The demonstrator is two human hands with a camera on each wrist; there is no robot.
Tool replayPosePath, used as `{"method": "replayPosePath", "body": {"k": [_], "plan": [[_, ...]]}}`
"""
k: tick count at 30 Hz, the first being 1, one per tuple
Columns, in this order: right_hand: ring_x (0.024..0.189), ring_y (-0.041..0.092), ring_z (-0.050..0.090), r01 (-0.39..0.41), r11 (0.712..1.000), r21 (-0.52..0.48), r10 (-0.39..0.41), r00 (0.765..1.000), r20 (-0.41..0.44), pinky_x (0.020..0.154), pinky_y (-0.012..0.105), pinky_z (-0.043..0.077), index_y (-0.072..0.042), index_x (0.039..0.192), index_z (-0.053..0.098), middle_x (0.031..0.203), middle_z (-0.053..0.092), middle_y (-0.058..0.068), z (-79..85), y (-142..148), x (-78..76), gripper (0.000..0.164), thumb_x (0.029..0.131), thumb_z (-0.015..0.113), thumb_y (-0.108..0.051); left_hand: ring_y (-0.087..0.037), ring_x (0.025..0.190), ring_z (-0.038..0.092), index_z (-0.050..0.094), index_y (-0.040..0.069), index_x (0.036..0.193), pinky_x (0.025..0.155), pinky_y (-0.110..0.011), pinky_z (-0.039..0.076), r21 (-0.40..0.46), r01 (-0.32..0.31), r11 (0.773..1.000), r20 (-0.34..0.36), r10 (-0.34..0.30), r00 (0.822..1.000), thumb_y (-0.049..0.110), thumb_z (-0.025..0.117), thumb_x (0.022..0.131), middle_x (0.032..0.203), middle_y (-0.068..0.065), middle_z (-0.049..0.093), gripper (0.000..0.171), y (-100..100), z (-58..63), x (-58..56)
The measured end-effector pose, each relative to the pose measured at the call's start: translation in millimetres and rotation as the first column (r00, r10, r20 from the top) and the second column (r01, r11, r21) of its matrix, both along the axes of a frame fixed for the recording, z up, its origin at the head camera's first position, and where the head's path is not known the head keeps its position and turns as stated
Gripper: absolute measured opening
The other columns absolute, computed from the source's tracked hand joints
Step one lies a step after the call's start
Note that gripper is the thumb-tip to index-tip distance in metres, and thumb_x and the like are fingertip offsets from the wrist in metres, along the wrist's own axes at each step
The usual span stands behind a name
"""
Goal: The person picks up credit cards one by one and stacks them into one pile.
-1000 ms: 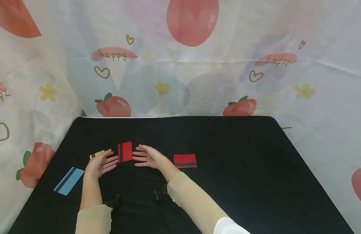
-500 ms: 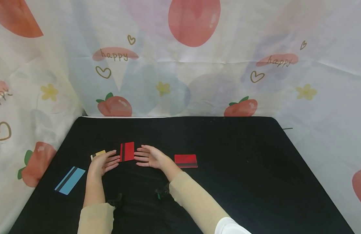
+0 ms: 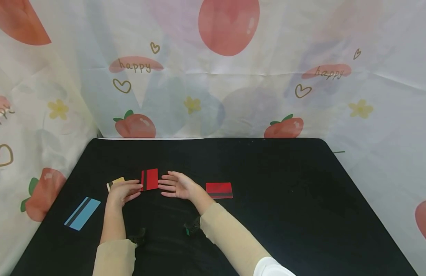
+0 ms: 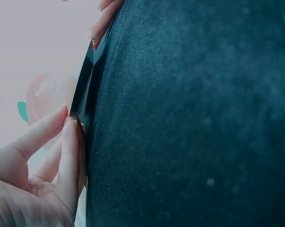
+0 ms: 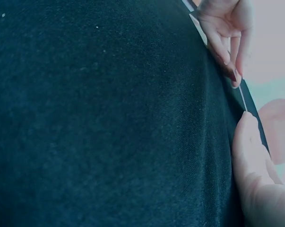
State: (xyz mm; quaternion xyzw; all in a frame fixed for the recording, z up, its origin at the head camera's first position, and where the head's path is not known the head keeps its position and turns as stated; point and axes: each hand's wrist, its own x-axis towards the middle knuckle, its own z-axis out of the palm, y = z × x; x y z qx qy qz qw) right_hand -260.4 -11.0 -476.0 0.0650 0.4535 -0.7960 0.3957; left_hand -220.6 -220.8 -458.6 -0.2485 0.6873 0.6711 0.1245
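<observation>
A red card point(image 3: 150, 179) with a dark stripe lies between the two hands on the black table, left of the middle. My left hand point(image 3: 122, 193) pinches its left edge between thumb and fingers; in the left wrist view that edge of the card point(image 4: 83, 85) looks lifted off the cloth. My right hand point(image 3: 178, 186) lies at the opposite edge with its fingers straight, fingertips at or touching the card. Partly hidden behind my left hand is a yellow and white card point(image 3: 117, 181).
To the left lies a blue card point(image 3: 82, 213) with a dark stripe. Another red card point(image 3: 219, 190) lies right of my right hand. The black table point(image 3: 285, 214) meets a printed cloth backdrop point(image 3: 213, 103) at the back and sides.
My left hand's thumb and fingers have closed together on the red card's left edge, and the card has tipped slightly. The right hand has stayed in place.
</observation>
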Motion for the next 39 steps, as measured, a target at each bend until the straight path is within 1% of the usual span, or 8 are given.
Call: {"method": "replayPosePath", "body": {"k": [5,10,16,19,24,28,33,39], "plan": [[0.122,0.027,0.047,-0.001,1.0,0.008,0.001,1.0,0.011,0.103,0.044,0.036,0.001,0.135,0.04,0.133,0.048,0.017,-0.5,-0.6,-0.5,0.051,0.096,0.044,-0.031,-0.007,0.068,0.065,0.046,-0.009,0.128,0.068,-0.025,0.056,-0.034,0.026,0.999,-0.003,-0.026,1.0,0.006,0.064,0.084,0.091,-0.007,0.066,0.049,1.6,0.5,-0.6],[0.121,0.026,0.048,0.001,1.0,0.022,-0.001,1.0,0.003,0.103,0.043,0.037,0.002,0.133,0.043,0.131,0.05,0.017,-1.9,-1.9,-1.3,0.048,0.096,0.044,-0.03,-0.008,0.066,0.065,0.046,-0.008,0.129,0.066,-0.023,0.055,-0.038,0.053,0.998,0.001,-0.053,0.999,0.008,0.061,0.087,0.085,-0.004,0.066,0.047,1.9,-0.2,-2.0],[0.116,0.024,0.052,-0.011,0.998,0.062,0.011,1.0,-0.013,0.102,0.039,0.039,0.002,0.13,0.048,0.129,0.052,0.015,-2.1,-2.9,-1.5,0.046,0.096,0.045,-0.029,-0.009,0.062,0.062,0.046,-0.007,0.128,0.063,-0.023,0.056,0.002,0.033,0.999,0.01,-0.033,0.999,0.012,0.062,0.087,0.072,0.002,0.062,0.048,5.1,-0.4,-3.2],[0.11,0.02,0.056,-0.018,0.995,0.093,0.021,0.999,-0.03,0.096,0.033,0.044,0.001,0.128,0.05,0.128,0.054,0.013,-1.4,-3.0,-1.0,0.044,0.095,0.045,-0.028,-0.009,0.06,0.061,0.047,-0.007,0.127,0.062,-0.023,0.056,0.015,0.011,1.0,0.015,-0.012,1.0,0.012,0.065,0.085,0.069,0.002,0.062,0.05,7.0,-1.2,-3.1],[0.099,0.015,0.059,-0.011,0.992,0.124,0.019,0.998,-0.067,0.078,0.021,0.048,0.0,0.128,0.051,0.128,0.054,0.013,-1.8,-4.0,-0.9,0.042,0.095,0.045,-0.025,-0.008,0.059,0.06,0.047,-0.008,0.127,0.061,-0.023,0.056,0.011,0.008,1.0,-0.004,-0.008,1.0,0.012,0.065,0.085,0.068,0.003,0.062,0.049,10.8,-2.0,-1.8],[0.089,0.013,0.06,0.022,0.988,0.155,-0.009,0.996,-0.085,0.071,0.019,0.048,0.002,0.125,0.053,0.122,0.058,0.013,-2.4,-4.1,0.1,0.039,0.095,0.046,-0.022,-0.008,0.059,0.061,0.047,-0.008,0.127,0.061,-0.023,0.056,0.0,0.012,1.0,-0.013,-0.012,1.0,0.013,0.064,0.085,0.069,0.003,0.062,0.05,14.2,-1.3,-0.3],[0.087,0.015,0.06,0.072,0.981,0.18,-0.052,0.993,-0.109,0.071,0.021,0.048,0.003,0.123,0.055,0.113,0.062,0.012,-2.1,-3.8,2.2,0.036,0.093,0.049,-0.017,-0.007,0.059,0.062,0.047,-0.007,0.127,0.061,-0.022,0.056,0.01,-0.005,1.0,-0.035,0.006,0.999,0.013,0.064,0.086,0.068,0.003,0.063,0.05,19.9,1.5,2.1],[0.084,0.017,0.061,0.195,0.973,0.121,-0.19,0.98,-0.052,0.073,0.023,0.05,0.005,0.121,0.055,0.1,0.064,0.011,-3.1,-0.3,5.9,0.034,0.09,0.054,-0.01,-0.007,0.058,0.063,0.049,-0.008,0.124,0.059,-0.023,0.056,0.029,-0.042,0.999,-0.081,0.044,0.996,0.01,0.064,0.086,0.067,0.002,0.063,0.045,33.3,2.3,2.2]]}}
